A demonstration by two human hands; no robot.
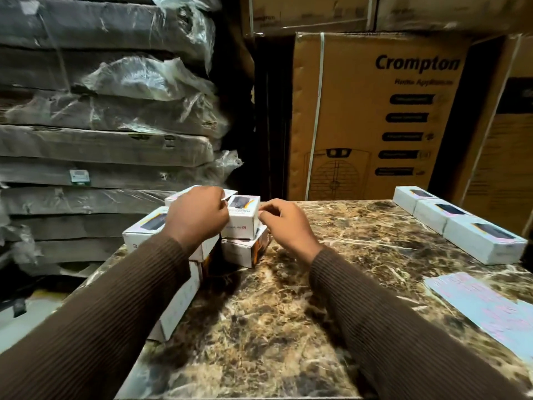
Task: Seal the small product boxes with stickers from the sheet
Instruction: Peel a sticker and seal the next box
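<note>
A small white product box (242,217) stands on top of a pile of like boxes (245,251) at the table's far left. My left hand (199,215) grips its left side with curled fingers. My right hand (284,223) pinches its right edge with thumb and fingers. More white boxes lie under my left forearm (144,229). Flat at the right edge of the table lies the pale blue sticker sheet (487,307), showing pink stickers. Three white boxes (458,223) sit in a row at the far right.
The brown marble table (288,313) ends close on the left, where another white box (178,307) overhangs. Plastic-wrapped flat packs (101,125) are stacked left. Large cardboard cartons (375,125) stand behind the table.
</note>
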